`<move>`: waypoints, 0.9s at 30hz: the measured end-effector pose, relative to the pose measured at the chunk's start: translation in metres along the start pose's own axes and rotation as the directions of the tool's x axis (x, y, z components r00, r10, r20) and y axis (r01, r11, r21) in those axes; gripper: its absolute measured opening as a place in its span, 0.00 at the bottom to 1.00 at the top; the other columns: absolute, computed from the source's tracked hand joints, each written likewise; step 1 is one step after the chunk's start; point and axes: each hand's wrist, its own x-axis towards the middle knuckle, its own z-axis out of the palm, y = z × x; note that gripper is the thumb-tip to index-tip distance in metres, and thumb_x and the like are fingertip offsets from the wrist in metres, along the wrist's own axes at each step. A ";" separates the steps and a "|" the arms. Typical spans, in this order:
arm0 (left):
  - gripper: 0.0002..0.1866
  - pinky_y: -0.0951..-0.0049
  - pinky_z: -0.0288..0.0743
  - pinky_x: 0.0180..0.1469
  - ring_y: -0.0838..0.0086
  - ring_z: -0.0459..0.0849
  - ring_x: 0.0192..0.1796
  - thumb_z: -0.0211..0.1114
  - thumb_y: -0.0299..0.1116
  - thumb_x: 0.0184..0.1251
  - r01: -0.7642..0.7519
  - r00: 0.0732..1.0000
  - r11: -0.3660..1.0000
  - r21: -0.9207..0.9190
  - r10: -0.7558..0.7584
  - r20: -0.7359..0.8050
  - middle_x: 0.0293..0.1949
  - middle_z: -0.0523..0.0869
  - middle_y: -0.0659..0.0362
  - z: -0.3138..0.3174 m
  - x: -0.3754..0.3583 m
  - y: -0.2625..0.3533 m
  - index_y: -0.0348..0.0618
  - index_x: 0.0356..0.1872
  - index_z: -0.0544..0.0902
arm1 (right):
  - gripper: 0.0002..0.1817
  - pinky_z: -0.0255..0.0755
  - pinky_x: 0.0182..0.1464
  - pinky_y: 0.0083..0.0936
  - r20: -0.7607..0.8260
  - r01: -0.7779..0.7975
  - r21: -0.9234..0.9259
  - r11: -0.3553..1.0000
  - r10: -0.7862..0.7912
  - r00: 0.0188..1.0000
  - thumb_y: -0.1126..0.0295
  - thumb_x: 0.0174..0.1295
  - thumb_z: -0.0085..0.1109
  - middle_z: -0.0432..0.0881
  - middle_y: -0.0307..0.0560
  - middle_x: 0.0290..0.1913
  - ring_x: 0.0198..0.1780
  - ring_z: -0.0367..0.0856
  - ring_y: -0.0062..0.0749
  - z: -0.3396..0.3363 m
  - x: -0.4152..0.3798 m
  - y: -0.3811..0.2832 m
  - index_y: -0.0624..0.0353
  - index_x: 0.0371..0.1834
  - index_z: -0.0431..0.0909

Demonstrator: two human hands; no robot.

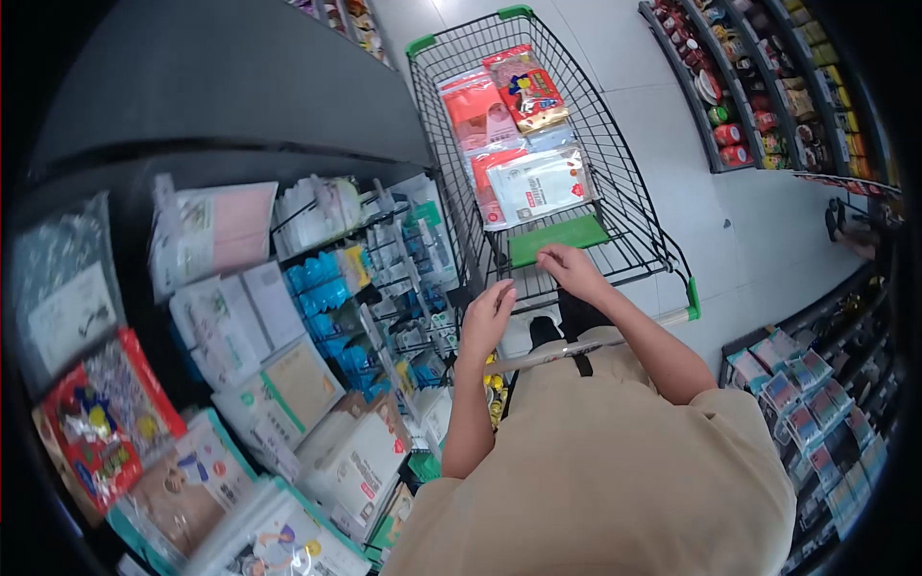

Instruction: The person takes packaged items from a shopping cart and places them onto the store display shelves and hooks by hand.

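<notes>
Both hands are raised in front of my body, above the handle end of a wire shopping cart (pixel 629 163). My left hand (pixel 488 315) is open, its fingers loosely bent and holding nothing visible. To its upper right is my right hand (pixel 573 273), also open with loosely curled fingers, just below the cart's green panel (pixel 559 240). Inside the cart lie several flat plastic packages: a white pack (pixel 541 182) nearest me, a pink-red pack (pixel 477 113) further in, and a red and gold bag (pixel 526 88) on top at the far right.
A shelf display on the left holds packaged textiles (pixel 230 326), another red bag (pixel 106 422) and blue hanging packs (pixel 322 288). A dark grey panel (pixel 240 86) borders the cart. On the right are a snack shelf (pixel 740 86), a rack of small packs (pixel 807 403) and a person's foot (pixel 834 219).
</notes>
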 end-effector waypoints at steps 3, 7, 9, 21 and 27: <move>0.17 0.65 0.78 0.51 0.59 0.87 0.48 0.60 0.39 0.72 0.030 0.999 0.999 0.036 -0.030 0.016 0.46 0.87 0.46 0.010 0.035 0.004 0.38 0.54 0.81 | 0.13 0.77 0.43 0.38 -0.230 0.007 -0.295 0.956 -0.078 0.970 0.66 0.66 0.57 0.85 0.59 0.38 0.39 0.84 0.51 -0.029 0.037 0.029 0.66 0.44 0.80; 0.17 0.66 0.77 0.53 0.59 0.86 0.50 0.59 0.39 0.73 0.094 0.995 0.996 0.015 -0.093 -0.029 0.47 0.87 0.46 0.024 0.070 -0.005 0.38 0.54 0.81 | 0.10 0.77 0.41 0.41 -0.231 0.044 -0.709 0.704 -0.290 0.929 0.69 0.63 0.56 0.83 0.58 0.35 0.37 0.84 0.51 -0.063 0.114 0.115 0.66 0.41 0.79; 0.17 0.66 0.77 0.53 0.59 0.86 0.50 0.59 0.39 0.74 0.118 0.992 0.992 -0.034 -0.119 -0.048 0.47 0.87 0.46 0.028 0.077 -0.010 0.38 0.54 0.81 | 0.08 0.77 0.44 0.40 -0.149 -0.051 -0.847 0.529 -0.144 0.978 0.71 0.59 0.57 0.82 0.52 0.33 0.38 0.83 0.48 -0.075 0.155 0.152 0.62 0.40 0.77; 0.17 0.71 0.75 0.55 0.67 0.86 0.50 0.57 0.35 0.75 0.303 0.944 0.935 -0.183 -0.320 -0.074 0.51 0.87 0.51 0.047 0.093 -0.045 0.36 0.58 0.79 | 0.18 0.66 0.64 0.51 -0.079 -0.014 -0.966 0.258 -0.242 0.967 0.72 0.62 0.51 0.74 0.52 0.60 0.66 0.70 0.44 -0.069 0.338 0.234 0.59 0.56 0.71; 0.17 0.70 0.75 0.56 0.66 0.85 0.49 0.58 0.35 0.75 0.271 0.952 0.936 -0.226 -0.296 -0.081 0.51 0.87 0.50 0.054 0.091 -0.046 0.35 0.57 0.80 | 0.16 0.65 0.64 0.55 -0.045 -0.018 -0.989 0.148 -0.180 0.983 0.69 0.63 0.52 0.79 0.50 0.50 0.57 0.77 0.45 -0.060 0.335 0.223 0.56 0.54 0.73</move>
